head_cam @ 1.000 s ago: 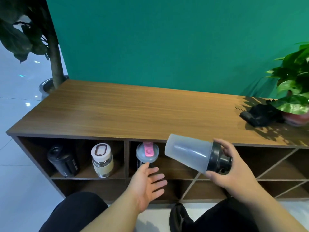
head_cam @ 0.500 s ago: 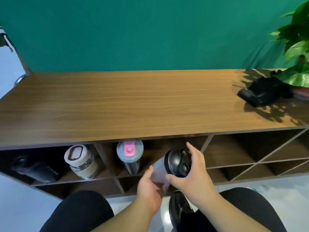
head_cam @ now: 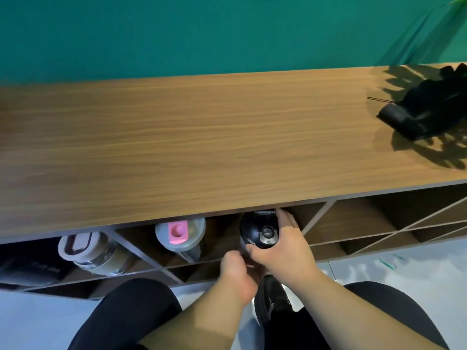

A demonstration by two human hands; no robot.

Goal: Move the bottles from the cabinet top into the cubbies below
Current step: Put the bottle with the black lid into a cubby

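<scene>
Black-lid shaker (head_cam: 260,229) in both hands, cubby.

Bottles I count in cubbies: four – black (head_cam: 32,269), cream-lidded (head_cam: 98,256), pink-capped (head_cam: 180,236), black-lidded (head_cam: 260,232)
Hands: two – left (head_cam: 236,275), right (head_cam: 283,248)
Gloves on top: one bundle (head_cam: 427,107)

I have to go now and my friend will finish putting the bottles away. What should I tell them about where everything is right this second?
Right hand: wrapped around the black lid of the shaker bottle, which is in the same cubby as the pink-lidded bottle, to its right.
Left hand: at the shaker's lower body, steadying it.
Already in the cubbies: pink-lidded bottle, white-lidded glass bottle one cubby to the left, and a black bottle at the far left, partly cut off.
The cabinet top shows no bottles, only a black object at the right.
Left to do: set the shaker down and let go.
</scene>
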